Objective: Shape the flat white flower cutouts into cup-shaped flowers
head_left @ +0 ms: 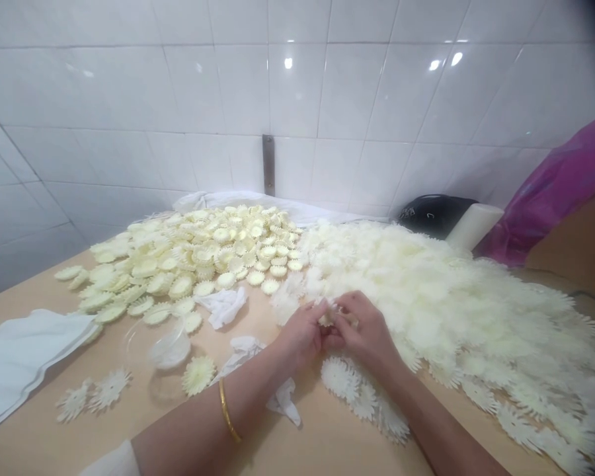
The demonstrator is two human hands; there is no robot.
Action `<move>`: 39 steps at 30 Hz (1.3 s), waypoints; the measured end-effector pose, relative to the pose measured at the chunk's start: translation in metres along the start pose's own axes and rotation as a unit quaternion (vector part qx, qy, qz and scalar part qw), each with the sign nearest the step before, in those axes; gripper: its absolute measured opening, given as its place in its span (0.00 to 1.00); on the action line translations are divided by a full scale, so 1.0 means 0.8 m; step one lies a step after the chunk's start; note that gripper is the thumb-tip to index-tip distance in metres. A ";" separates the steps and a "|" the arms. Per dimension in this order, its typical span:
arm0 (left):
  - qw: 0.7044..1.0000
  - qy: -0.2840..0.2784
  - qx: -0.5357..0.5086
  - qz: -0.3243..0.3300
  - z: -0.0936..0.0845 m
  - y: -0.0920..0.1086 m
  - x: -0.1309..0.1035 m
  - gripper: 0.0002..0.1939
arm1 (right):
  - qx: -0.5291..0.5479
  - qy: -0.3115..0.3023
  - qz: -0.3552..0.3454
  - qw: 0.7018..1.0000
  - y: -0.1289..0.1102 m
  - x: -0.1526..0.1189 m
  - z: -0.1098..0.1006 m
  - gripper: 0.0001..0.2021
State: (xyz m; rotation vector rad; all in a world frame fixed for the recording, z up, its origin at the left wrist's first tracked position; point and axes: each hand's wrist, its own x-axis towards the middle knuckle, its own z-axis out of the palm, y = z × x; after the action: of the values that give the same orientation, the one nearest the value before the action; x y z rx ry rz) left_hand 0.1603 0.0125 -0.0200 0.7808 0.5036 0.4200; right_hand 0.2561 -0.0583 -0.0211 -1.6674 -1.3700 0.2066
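Observation:
My left hand (305, 330) and my right hand (361, 327) meet at the middle, fingers closed round a small pale flower-shaped piece (326, 318) that is mostly hidden. A gold bangle circles my left wrist. Just below my right hand, several white toothed discs (350, 383) lie in an overlapping row. Behind and right of the hands spreads a large heap of white toothed discs (426, 291). To the left rises a pile of pale yellow cup-shaped pieces (193, 254). A single yellowish disc (199, 375) lies left of my left forearm.
Crumpled white tissues (223, 306) and a clear dish (170, 350) lie on the wooden table (143, 436). White sheets (24, 363) are at the left edge. A white roll (473, 226), a black object (431, 213) and magenta fabric (550, 192) stand back right, before a tiled wall.

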 end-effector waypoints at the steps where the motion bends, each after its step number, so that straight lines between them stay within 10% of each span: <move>1: 1.000 -0.001 -0.003 0.003 0.000 -0.001 0.000 0.07 | -0.010 0.007 -0.009 1.000 0.001 0.000 0.001 0.07; 23: 0.987 -0.112 0.117 0.014 0.001 0.009 -0.009 0.11 | 0.319 0.038 0.171 0.931 0.002 0.011 -0.023 0.13; 39: 0.984 -0.061 0.154 0.060 -0.005 -0.015 -0.001 0.17 | 0.243 -0.091 0.138 0.956 -0.009 0.002 -0.012 0.16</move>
State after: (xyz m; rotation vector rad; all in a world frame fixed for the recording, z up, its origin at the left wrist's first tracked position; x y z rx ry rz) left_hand 0.1596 0.0066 -0.0316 1.1336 0.4130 0.4065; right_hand 0.2582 -0.0622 -0.0100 -1.4341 -1.0940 0.8120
